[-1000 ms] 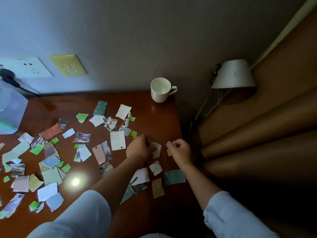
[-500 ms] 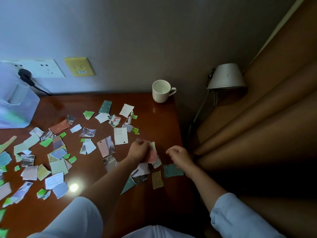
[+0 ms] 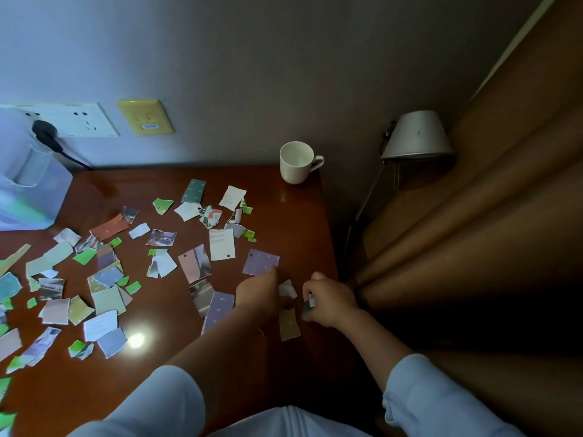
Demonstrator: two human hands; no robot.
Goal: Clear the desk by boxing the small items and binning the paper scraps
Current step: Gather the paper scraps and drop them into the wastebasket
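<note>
**A:** Start at the far left. What's there?

**B:** A clear plastic container (image 3: 31, 190) stands well to the left of the mug (image 3: 296, 162), at the back of the counter (image 3: 104, 190). Between it and the mug, and nearer the person, dozens of paper scraps (image 3: 107, 299) lie scattered. No bin is in view.

**A:** And the hands?

**B:** Both work in front of the mug, near the counter's right edge. The left hand (image 3: 257, 294) has drawn back toward the person in the last half second. A purple card (image 3: 260, 262) that it mostly covered then now lies bare just beyond its knuckles. Its fingers curl down onto the wood beside a small white scrap (image 3: 287, 288). I cannot tell whether they pinch anything.

**A:** The right one?

**B:** The right hand (image 3: 331, 302) has its fingers closed on a dark green piece (image 3: 306, 310) with a white bit against it. The teal card that lay flat beside it half a second ago is gone from that spot, so I judge that is what it picked up.

**A:** What does that mean for the job?

**B:** One more scrap is gathered, and the tan scrap (image 3: 288, 324) between the hands looks the handiest next. Most scraps are still spread left of the mug, so the binning has barely begun. The lamp (image 3: 416, 135), right of the mug and off the counter, plays no part.
</note>
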